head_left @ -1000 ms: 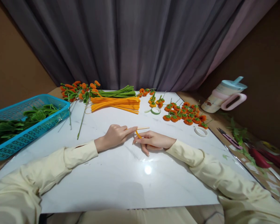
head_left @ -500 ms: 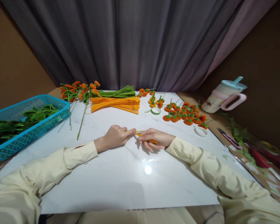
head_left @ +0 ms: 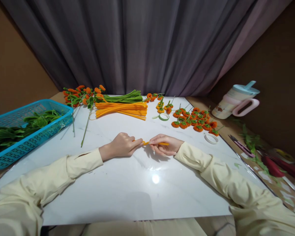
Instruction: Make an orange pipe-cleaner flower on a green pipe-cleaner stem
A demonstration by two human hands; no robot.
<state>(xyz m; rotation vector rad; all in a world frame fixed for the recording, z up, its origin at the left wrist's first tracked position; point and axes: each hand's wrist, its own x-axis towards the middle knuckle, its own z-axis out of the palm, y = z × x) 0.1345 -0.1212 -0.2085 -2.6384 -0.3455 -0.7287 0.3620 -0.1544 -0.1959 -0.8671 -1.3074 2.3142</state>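
Between my hands, above the white tabletop, runs a short orange-yellow fuzzy stem. My left hand pinches its left end between thumb and forefinger, the other fingers curled in. My right hand grips the stem with thumb and forefinger, its other fingers loosely bent, and the stem's tail crosses the palm. Behind the hands lies a bundle of orange-yellow stems, with green stems just beyond it.
A blue basket of green leaf pieces stands at left. Orange flowers lie back left, and orange flower heads back right, near tape rolls. A tumbler, scissors and red-handled tools are at right.
My right hand has turned slightly, its thumb and forefinger nearer the middle of the stem. The stem between my hands now looks like a single short strand. My left hand has barely moved.
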